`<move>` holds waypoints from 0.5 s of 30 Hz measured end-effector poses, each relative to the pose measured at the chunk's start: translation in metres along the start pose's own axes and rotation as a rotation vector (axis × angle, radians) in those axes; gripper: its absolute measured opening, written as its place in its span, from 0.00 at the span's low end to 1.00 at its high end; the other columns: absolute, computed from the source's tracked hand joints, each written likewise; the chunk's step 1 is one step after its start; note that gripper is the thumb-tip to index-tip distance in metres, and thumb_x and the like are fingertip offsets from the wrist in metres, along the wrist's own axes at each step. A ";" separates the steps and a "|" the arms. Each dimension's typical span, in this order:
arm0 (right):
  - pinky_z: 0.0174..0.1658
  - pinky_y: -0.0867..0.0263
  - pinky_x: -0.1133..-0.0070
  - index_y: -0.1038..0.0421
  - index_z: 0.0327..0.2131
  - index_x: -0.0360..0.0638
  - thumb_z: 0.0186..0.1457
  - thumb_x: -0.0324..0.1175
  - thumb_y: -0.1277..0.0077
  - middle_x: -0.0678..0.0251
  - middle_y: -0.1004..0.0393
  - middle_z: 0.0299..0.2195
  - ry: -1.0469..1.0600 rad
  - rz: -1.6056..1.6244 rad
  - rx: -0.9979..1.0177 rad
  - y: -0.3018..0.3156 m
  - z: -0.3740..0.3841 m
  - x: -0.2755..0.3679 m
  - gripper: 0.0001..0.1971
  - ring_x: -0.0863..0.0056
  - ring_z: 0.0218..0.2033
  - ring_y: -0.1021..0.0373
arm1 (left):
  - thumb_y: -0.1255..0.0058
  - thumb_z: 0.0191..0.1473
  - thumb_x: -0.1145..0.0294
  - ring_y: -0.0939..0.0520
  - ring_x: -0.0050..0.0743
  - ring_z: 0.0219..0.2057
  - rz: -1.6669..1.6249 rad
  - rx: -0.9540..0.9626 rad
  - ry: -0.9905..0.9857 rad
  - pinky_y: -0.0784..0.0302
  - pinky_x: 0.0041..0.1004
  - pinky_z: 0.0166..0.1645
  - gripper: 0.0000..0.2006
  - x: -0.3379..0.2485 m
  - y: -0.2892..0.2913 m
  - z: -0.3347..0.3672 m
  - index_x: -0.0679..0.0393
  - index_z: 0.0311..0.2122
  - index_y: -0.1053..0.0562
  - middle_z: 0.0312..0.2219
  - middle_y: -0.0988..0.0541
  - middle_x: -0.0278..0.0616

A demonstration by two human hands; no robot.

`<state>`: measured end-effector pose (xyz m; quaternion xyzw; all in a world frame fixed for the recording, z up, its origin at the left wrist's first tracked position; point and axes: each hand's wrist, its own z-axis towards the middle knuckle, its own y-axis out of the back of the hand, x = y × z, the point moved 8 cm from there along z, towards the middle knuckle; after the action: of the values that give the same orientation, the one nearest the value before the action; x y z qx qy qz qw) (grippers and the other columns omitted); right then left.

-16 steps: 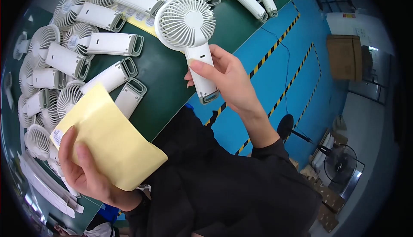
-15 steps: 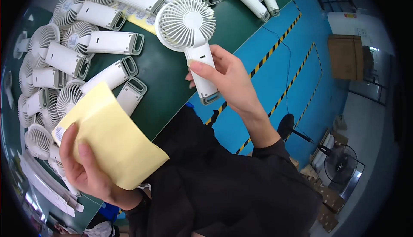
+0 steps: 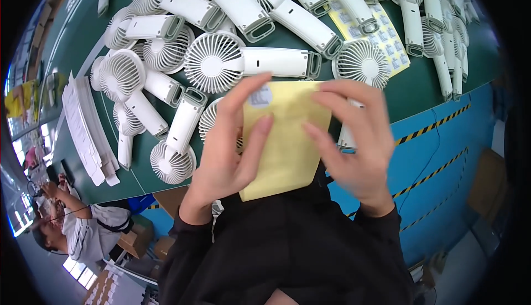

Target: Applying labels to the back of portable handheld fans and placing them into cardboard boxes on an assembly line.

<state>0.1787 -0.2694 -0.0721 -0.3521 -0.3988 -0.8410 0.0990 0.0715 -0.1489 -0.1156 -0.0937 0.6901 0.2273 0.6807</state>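
1. White handheld fans (image 3: pixel 274 61) crowd a green table (image 3: pixel 409 96), beside a stack of white strips (image 3: pixel 83 133).
2. Beyond its edge lies a blue floor (image 3: pixel 409 164) with black-and-yellow tape; another person (image 3: pixel 102 227) sits at far left.
3. The yellow sheet (image 3: pixel 287 144) is above the near edge, its left side pinched between the left hand's (image 3: pixel 227 144) thumb and fingers.
4. The right hand (image 3: pixel 359 139) meets its upper right side, blurred; I cannot tell whether it grips.
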 end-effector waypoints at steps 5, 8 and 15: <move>0.35 0.36 0.74 0.26 0.37 0.35 0.37 0.25 0.35 0.60 0.27 0.37 0.218 0.141 0.106 -0.031 0.011 0.014 0.19 0.64 0.33 0.30 | 0.50 0.50 0.87 0.23 0.55 0.47 0.059 0.087 -0.232 0.26 0.35 0.50 0.28 -0.009 -0.003 -0.006 0.69 0.57 0.42 0.52 0.31 0.58; 0.33 0.38 0.73 0.25 0.33 0.35 0.35 0.28 0.34 0.61 0.26 0.33 0.248 0.148 0.170 -0.034 0.015 0.016 0.17 0.65 0.29 0.31 | 0.47 0.46 0.86 0.23 0.60 0.44 0.180 0.246 0.033 0.25 0.39 0.47 0.28 -0.005 -0.007 -0.007 0.69 0.55 0.39 0.46 0.27 0.58; 0.36 0.34 0.75 0.24 0.34 0.35 0.43 0.20 0.41 0.63 0.23 0.32 0.001 0.354 0.109 -0.019 0.013 -0.018 0.11 0.67 0.30 0.29 | 0.48 0.53 0.81 0.21 0.48 0.34 0.023 0.079 -0.252 0.25 0.36 0.37 0.22 -0.011 -0.009 -0.015 0.65 0.53 0.38 0.38 0.24 0.52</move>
<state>0.1905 -0.2494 -0.0897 -0.4106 -0.3757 -0.7876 0.2646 0.0623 -0.1659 -0.1069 -0.0295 0.6085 0.2178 0.7625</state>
